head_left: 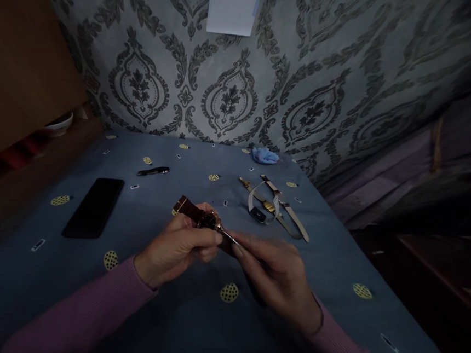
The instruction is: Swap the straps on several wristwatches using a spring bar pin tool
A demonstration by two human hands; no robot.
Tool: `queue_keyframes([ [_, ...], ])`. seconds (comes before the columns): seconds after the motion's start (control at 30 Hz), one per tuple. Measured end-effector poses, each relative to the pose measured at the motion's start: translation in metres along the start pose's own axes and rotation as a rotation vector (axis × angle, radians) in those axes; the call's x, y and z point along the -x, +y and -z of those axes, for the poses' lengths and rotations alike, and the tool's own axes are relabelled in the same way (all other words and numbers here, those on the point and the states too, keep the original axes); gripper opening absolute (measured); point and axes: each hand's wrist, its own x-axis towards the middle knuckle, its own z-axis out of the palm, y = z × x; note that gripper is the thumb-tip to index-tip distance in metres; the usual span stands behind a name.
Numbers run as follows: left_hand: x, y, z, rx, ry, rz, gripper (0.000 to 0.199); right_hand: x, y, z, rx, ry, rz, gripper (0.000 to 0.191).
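Observation:
My left hand (182, 246) is closed round a wristwatch (209, 221) with a dark face, a gold-coloured case and a brown strap. The buckle end of the strap sticks out to the upper left of my fingers. My right hand (278, 273) pinches a thin metal tool (228, 235), whose tip touches or nearly touches the right edge of the watch case. Part of the strap runs under the tool between my hands. The tool's rear end is mostly hidden by my right hand.
Several other watches (269, 206) lie to the right beyond my right hand. A blue crumpled cloth (265, 156) is near the wall. On the left are a black phone (93, 208) and a small black folded object (153, 171). A patterned cloth (156, 323) covers the table.

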Motion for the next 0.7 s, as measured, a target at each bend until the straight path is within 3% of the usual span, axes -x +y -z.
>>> queue_keyframes([
  [0.7,-0.0004,0.0,-0.0002,-0.002,-0.009,-0.018,0.025,0.0007,0.0024,0.0026,-0.071,-0.051,-0.064,0.032],
])
